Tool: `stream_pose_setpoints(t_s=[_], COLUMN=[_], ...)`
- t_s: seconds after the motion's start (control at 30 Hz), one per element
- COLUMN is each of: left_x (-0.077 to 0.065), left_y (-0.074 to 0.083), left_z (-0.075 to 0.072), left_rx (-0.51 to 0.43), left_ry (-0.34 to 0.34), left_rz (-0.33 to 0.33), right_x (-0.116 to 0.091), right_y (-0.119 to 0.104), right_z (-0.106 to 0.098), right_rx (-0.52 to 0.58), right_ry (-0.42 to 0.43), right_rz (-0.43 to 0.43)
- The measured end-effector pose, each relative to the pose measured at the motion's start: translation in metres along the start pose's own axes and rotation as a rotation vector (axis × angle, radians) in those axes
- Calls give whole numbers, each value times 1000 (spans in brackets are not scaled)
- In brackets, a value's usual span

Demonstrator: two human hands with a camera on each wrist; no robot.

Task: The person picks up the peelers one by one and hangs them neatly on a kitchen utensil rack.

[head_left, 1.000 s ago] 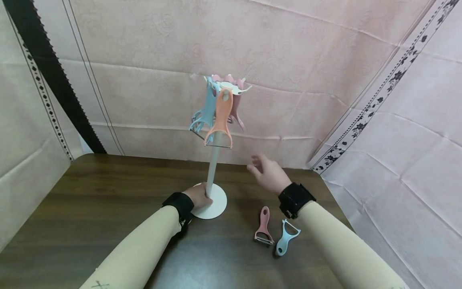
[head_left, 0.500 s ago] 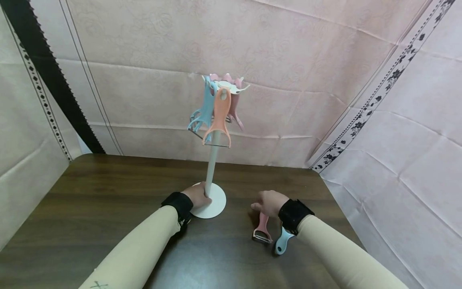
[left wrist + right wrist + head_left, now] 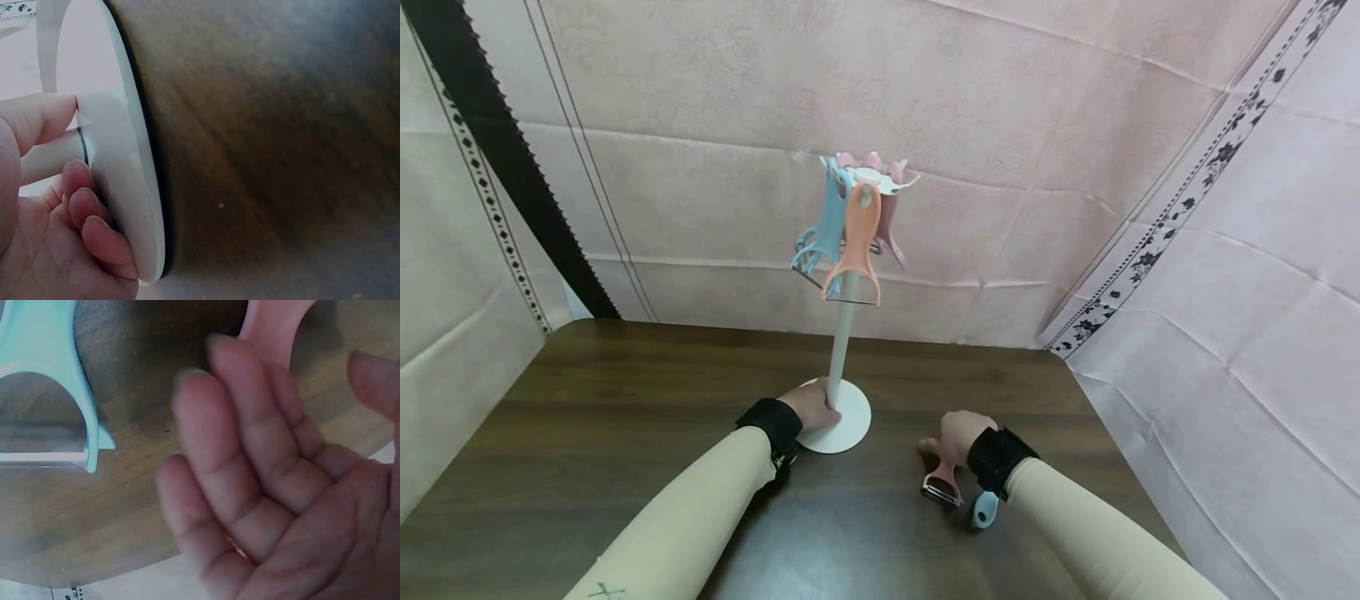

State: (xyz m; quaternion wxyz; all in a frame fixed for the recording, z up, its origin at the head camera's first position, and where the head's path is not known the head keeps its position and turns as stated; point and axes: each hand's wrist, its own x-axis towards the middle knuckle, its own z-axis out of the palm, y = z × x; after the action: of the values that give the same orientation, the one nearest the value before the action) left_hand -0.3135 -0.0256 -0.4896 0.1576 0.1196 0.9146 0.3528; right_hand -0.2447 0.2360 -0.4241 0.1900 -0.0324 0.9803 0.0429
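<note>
A white display stand [image 3: 841, 354] with a round base rises from the table, and my left hand [image 3: 809, 406] grips its pole low down. In the left wrist view, thumb and fingers [image 3: 103, 240] curl around the pole just above the base. My right hand [image 3: 961, 437] is over the handle of a pink peeler [image 3: 943, 477] lying on the table. In the right wrist view its fingers [image 3: 206, 412] are bent loosely beside the pink handle [image 3: 275, 325], thumb apart from them. A light blue peeler [image 3: 986, 510] lies to the right, partly hidden by the right wrist.
Hooks at the stand's top carry an orange peeler [image 3: 861, 229], blue peelers [image 3: 829, 217] and pink peelers [image 3: 887, 212]. The brown wooden table [image 3: 625, 467] ends at a pale cloth backdrop [image 3: 760, 108], with more cloth at both sides.
My right hand has come down and toward me, from above the table to the pink peeler's handle. My left hand stays on the pole.
</note>
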Motion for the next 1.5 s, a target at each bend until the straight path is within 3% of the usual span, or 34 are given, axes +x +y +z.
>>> stream_pose_setpoints(t_s=[0.23,0.53,0.8,1.03,1.27,1.4,1.5], left_x=[-4,-3,-11,-3,1,2,3], left_y=[6,5,11,4,2,1,-1], left_z=[-4,-3,-6,-3,2,2,3], left_rx=[-1,4,6,-31,-39,-39,-34], left_ry=[2,-5,-27,-35,-37,-28,-23], left_rz=[5,-1,-10,-28,-25,-11,1], right_x=[5,11,18,14,6,-1,-5], right_y=[-1,-6,-7,-1,1,4,8], right_z=[6,11,10,8,4,3,2], right_rx=[-25,-54,-30,-19,36,129,170], right_ry=[-108,-62,-80,-33,-66,-19,7], right_rz=[74,56,70,5,49,4,-87])
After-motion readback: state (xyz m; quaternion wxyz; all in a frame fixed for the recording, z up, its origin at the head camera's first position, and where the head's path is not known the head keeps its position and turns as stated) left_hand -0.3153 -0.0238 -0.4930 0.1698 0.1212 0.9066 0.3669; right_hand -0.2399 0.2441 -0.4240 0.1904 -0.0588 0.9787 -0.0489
